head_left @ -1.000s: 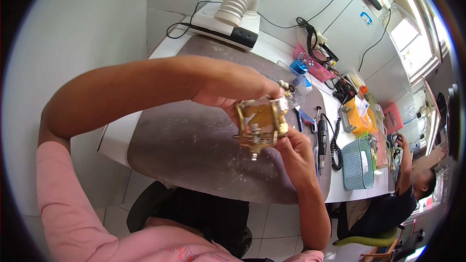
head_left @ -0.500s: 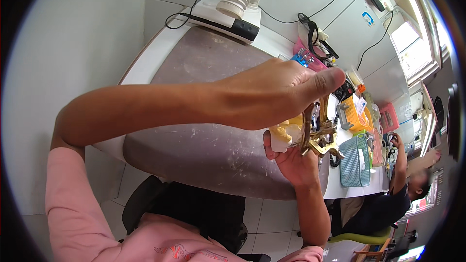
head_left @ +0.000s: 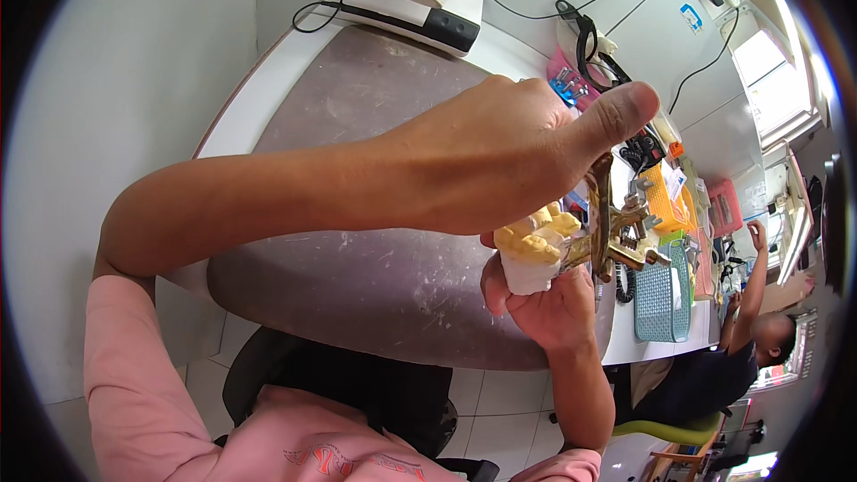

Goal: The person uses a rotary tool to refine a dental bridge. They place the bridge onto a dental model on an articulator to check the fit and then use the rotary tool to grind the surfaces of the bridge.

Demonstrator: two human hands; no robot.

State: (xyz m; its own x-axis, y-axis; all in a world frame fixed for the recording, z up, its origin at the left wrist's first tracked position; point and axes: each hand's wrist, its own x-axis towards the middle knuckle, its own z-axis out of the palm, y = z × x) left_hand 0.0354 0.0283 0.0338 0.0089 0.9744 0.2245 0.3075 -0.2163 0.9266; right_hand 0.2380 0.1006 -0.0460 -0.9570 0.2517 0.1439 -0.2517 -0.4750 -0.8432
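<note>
A brass dental articulator [head_left: 609, 223] is held up over the bench between my two hands. Attached to it is a dental cast [head_left: 528, 278] with a white plaster base and yellow teeth on top. My right hand [head_left: 561, 308] cups the cast from below, its fingers curled round the white base. Reaching across from the left, my left hand [head_left: 527, 152] is closed over the articulator's upper part, thumb stretched out above the brass frame. The back of that hand hides its other fingers and whatever part lies under them.
A grey mat [head_left: 357, 303] covers the bench. At the back stands a white machine [head_left: 411, 13] with a ribbed hose. To the right are a blue basket [head_left: 661, 295], a yellow basket [head_left: 665, 201] and black cables. A co-worker [head_left: 692, 384] sits beyond them.
The articulator has turned and shifted slightly right in my hands, so more of the yellow teeth and brass frame shows. My left thumb has moved up and right. The co-worker's arm is higher.
</note>
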